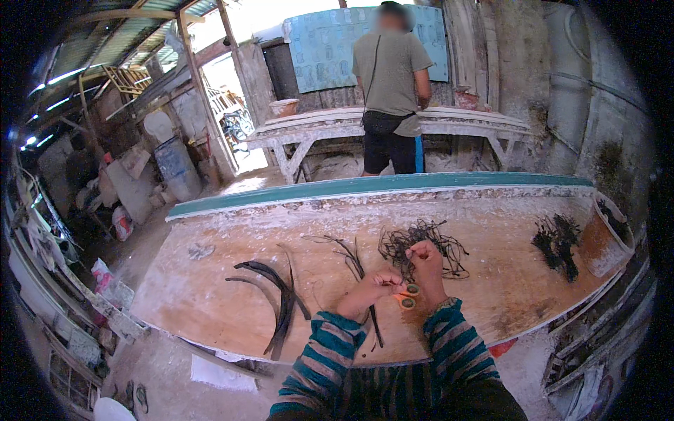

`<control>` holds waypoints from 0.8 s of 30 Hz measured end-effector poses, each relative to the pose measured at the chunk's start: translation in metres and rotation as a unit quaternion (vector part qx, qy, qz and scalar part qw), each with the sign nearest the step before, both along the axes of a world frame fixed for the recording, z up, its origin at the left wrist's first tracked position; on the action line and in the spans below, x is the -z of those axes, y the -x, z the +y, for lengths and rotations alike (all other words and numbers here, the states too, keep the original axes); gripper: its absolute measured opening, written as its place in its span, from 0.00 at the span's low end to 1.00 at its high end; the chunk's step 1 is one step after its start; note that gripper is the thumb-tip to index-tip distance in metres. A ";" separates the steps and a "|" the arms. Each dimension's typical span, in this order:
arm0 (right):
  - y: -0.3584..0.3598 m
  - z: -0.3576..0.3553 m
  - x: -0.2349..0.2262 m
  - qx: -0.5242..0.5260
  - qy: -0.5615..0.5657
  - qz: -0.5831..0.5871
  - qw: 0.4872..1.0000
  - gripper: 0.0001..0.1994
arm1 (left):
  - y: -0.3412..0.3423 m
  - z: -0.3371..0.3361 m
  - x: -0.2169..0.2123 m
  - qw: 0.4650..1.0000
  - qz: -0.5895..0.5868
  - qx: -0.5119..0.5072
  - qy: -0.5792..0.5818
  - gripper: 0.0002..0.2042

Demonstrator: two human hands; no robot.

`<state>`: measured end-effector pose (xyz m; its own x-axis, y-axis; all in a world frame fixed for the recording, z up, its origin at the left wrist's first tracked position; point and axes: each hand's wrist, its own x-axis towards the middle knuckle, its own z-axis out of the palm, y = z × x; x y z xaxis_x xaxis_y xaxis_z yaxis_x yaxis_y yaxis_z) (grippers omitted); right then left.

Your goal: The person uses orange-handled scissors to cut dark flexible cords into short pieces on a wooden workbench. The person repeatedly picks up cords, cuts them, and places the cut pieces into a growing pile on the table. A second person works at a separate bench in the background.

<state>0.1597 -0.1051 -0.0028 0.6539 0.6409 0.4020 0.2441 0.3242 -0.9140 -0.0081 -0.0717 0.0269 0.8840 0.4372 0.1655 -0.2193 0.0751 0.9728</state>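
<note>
From the head view, both hands meet over the middle of the long wooden worktable (210, 295). The right hand (427, 270) grips orange-handled scissors (407, 297), fingers curled through the loops; the left hand (375, 286) pinches a dark strand right beside the blades. Just beyond the knuckles sits a tangled heap of thin dark strands (421, 245), touching the right hand. That looks like the finished cuttings, I'd judge, with a second, smaller dark pile (558, 245) far right near a rust-coloured bucket (597, 242).

Still uncut, it seems: long curved black strips (281, 298) to the left, about three or four that I can count, plus a few thinner stems (354, 263) near the left hand. So two heaps, one pair of scissors, one bucket. Roughly midway, I'd say.

Far back, a person (392, 91) stands at another bench, facing away.
</note>
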 end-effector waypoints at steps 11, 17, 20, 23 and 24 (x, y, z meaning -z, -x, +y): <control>-0.008 -0.001 -0.006 0.047 -0.007 -0.025 0.999 0.06 | -0.007 -0.010 -0.004 0.998 0.004 0.052 -0.041 0.08; 0.000 0.000 -0.013 0.137 0.003 -0.147 0.980 0.04 | -0.007 -0.006 0.004 0.999 0.020 0.038 -0.032 0.07; -0.003 0.002 -0.001 0.154 -0.014 -0.147 0.977 0.05 | -0.010 -0.007 0.003 0.999 -0.033 -0.005 -0.011 0.06; -0.003 0.002 0.001 0.120 0.007 -0.097 0.988 0.05 | 0.000 0.001 -0.002 0.997 -0.009 -0.069 0.017 0.04; -0.003 0.001 0.001 0.108 0.016 -0.087 0.990 0.05 | -0.001 0.004 -0.001 0.990 -0.015 -0.137 0.014 0.03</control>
